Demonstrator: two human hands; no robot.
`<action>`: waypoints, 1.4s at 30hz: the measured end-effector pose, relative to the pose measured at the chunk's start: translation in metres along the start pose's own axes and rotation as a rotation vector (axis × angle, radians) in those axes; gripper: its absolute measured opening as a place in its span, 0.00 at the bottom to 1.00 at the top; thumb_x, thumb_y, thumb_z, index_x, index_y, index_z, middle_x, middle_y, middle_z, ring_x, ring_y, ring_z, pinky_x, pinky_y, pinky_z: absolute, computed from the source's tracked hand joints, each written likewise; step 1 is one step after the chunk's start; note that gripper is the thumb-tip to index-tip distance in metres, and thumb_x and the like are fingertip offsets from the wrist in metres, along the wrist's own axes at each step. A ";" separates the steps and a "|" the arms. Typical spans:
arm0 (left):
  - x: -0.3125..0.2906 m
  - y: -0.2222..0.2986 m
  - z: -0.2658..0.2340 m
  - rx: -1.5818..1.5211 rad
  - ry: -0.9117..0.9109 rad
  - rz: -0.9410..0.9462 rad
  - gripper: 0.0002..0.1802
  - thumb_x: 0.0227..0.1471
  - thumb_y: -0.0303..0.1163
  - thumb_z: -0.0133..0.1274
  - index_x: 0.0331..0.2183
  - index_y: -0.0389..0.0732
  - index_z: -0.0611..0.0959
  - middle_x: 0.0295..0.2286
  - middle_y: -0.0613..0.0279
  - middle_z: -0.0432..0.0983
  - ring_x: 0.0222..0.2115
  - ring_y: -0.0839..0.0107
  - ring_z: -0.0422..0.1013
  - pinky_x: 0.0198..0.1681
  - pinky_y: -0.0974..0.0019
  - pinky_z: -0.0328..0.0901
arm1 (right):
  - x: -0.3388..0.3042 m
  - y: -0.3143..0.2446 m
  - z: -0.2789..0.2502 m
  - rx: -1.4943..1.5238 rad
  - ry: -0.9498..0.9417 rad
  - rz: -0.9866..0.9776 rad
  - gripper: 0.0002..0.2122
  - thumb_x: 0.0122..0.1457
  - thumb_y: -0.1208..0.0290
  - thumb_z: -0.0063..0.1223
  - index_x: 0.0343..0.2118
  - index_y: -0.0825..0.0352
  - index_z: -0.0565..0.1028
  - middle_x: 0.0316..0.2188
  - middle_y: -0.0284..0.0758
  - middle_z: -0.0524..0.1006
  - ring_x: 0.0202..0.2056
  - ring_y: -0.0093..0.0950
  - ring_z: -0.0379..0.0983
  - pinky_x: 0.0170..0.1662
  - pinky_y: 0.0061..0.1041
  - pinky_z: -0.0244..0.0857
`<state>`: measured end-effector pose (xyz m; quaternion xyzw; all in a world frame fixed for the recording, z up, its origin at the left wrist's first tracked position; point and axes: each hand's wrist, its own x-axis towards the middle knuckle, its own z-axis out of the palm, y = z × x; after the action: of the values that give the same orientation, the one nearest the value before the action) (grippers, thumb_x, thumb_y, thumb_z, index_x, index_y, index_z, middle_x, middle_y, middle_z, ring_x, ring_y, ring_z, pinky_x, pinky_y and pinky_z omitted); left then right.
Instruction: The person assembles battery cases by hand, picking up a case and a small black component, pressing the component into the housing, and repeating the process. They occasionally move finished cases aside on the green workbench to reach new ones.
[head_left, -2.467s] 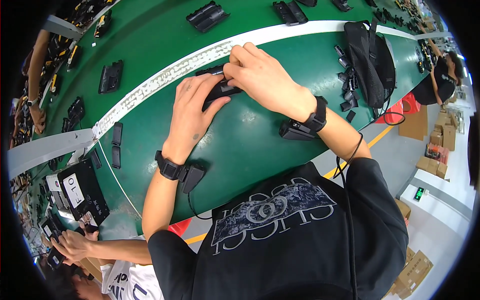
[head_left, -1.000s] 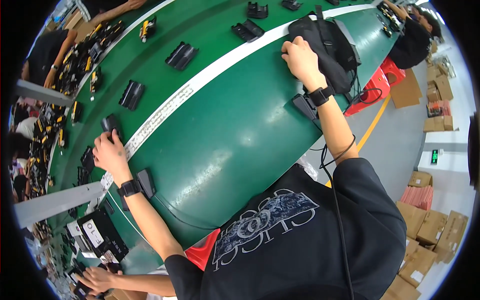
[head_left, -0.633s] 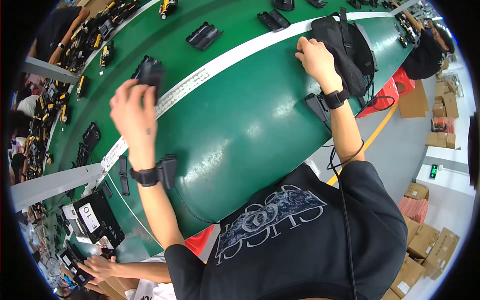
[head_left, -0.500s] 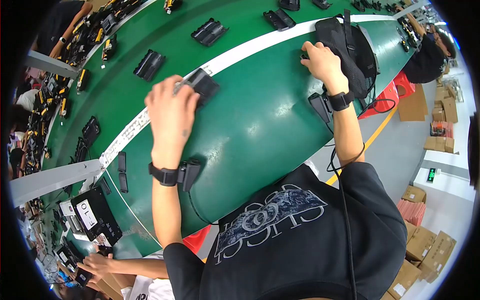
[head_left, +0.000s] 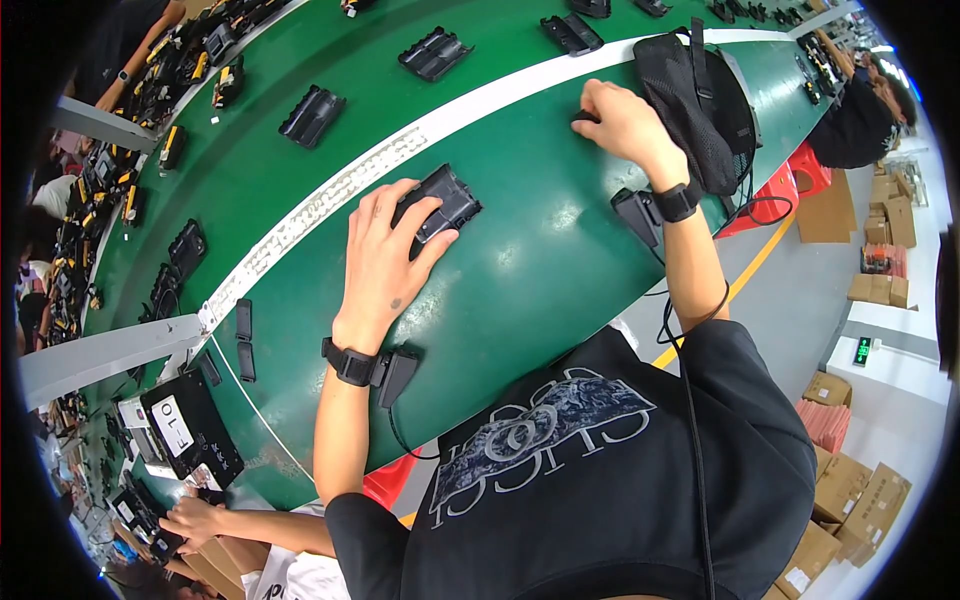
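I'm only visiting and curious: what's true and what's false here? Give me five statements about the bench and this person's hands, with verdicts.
1. The left hand is gripping a black plastic casing. True.
2. The right hand lies flat with spread fingers. False: its fingers are curled around a small dark piece.
3. A black mesh bag lies to the right of the right hand. True.
4. The tabletop is red. False: it is green.
5. The two hands are touching. False: they are apart.
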<state>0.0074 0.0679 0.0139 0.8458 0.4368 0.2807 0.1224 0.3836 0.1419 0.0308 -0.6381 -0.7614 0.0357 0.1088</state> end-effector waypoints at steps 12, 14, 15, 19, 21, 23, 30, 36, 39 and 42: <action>-0.001 -0.003 0.003 -0.021 -0.014 0.018 0.24 0.53 0.46 0.71 0.48 0.44 0.86 0.56 0.55 0.74 0.58 0.49 0.68 0.58 0.48 0.65 | 0.000 -0.050 -0.011 0.205 -0.048 -0.209 0.09 0.60 0.70 0.67 0.37 0.66 0.77 0.33 0.37 0.79 0.37 0.41 0.78 0.41 0.35 0.73; -0.002 -0.005 0.002 -0.026 -0.017 0.021 0.25 0.52 0.45 0.71 0.48 0.43 0.86 0.57 0.55 0.74 0.58 0.50 0.68 0.58 0.48 0.65 | 0.002 -0.052 -0.010 0.128 0.132 -0.506 0.06 0.61 0.73 0.65 0.38 0.65 0.78 0.37 0.36 0.78 0.41 0.39 0.77 0.45 0.34 0.73; -0.003 -0.005 0.001 -0.029 -0.019 0.023 0.25 0.52 0.44 0.72 0.48 0.43 0.86 0.57 0.55 0.74 0.58 0.50 0.68 0.58 0.48 0.65 | 0.002 -0.051 -0.009 0.127 0.130 -0.507 0.06 0.61 0.73 0.65 0.38 0.65 0.78 0.37 0.36 0.78 0.41 0.39 0.77 0.45 0.34 0.73; 0.001 0.001 -0.001 -0.084 0.044 0.050 0.25 0.50 0.38 0.73 0.50 0.45 0.87 0.59 0.57 0.74 0.60 0.52 0.68 0.61 0.48 0.64 | 0.000 -0.054 -0.008 0.199 -0.018 -0.507 0.06 0.60 0.76 0.64 0.38 0.64 0.79 0.42 0.34 0.75 0.45 0.36 0.76 0.48 0.35 0.72; 0.001 -0.001 0.002 -0.075 0.048 0.052 0.25 0.50 0.38 0.73 0.51 0.45 0.87 0.57 0.58 0.76 0.59 0.53 0.67 0.61 0.48 0.63 | -0.004 -0.065 -0.010 0.277 0.014 -0.476 0.06 0.60 0.76 0.64 0.38 0.64 0.79 0.41 0.34 0.75 0.45 0.36 0.75 0.47 0.35 0.73; 0.001 -0.002 0.004 -0.060 0.060 0.063 0.26 0.51 0.39 0.72 0.52 0.46 0.86 0.54 0.61 0.78 0.59 0.54 0.67 0.62 0.48 0.60 | -0.010 -0.083 -0.011 0.316 0.028 -0.456 0.06 0.60 0.75 0.64 0.38 0.63 0.78 0.41 0.34 0.74 0.45 0.36 0.75 0.46 0.35 0.73; 0.002 0.003 0.001 0.023 0.053 0.033 0.27 0.53 0.39 0.71 0.55 0.51 0.86 0.46 0.70 0.83 0.59 0.60 0.67 0.65 0.45 0.52 | -0.010 -0.127 0.011 0.352 0.028 -0.621 0.06 0.60 0.73 0.65 0.35 0.64 0.77 0.37 0.34 0.72 0.42 0.37 0.74 0.44 0.36 0.72; 0.001 -0.003 0.000 0.057 0.066 0.072 0.25 0.53 0.40 0.70 0.54 0.53 0.87 0.44 0.73 0.82 0.58 0.61 0.67 0.65 0.45 0.52 | -0.008 -0.139 0.013 0.264 0.093 -0.644 0.07 0.59 0.73 0.65 0.34 0.65 0.76 0.36 0.34 0.71 0.40 0.36 0.73 0.43 0.36 0.73; 0.002 -0.003 0.001 0.092 0.075 0.067 0.25 0.53 0.40 0.70 0.54 0.53 0.88 0.44 0.74 0.82 0.58 0.61 0.67 0.65 0.45 0.52 | -0.006 -0.143 0.016 0.199 0.099 -0.654 0.06 0.59 0.73 0.64 0.34 0.65 0.76 0.36 0.34 0.70 0.40 0.35 0.73 0.43 0.37 0.73; 0.001 -0.004 0.005 0.129 0.067 0.080 0.26 0.53 0.40 0.70 0.54 0.52 0.87 0.44 0.74 0.81 0.58 0.61 0.67 0.64 0.45 0.53 | -0.005 -0.143 0.021 0.225 0.069 -0.600 0.06 0.59 0.73 0.64 0.34 0.65 0.77 0.36 0.35 0.70 0.40 0.36 0.73 0.42 0.36 0.74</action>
<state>0.0081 0.0709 0.0084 0.8589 0.4237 0.2846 0.0417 0.2427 0.1123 0.0374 -0.3700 -0.9027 0.0644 0.2102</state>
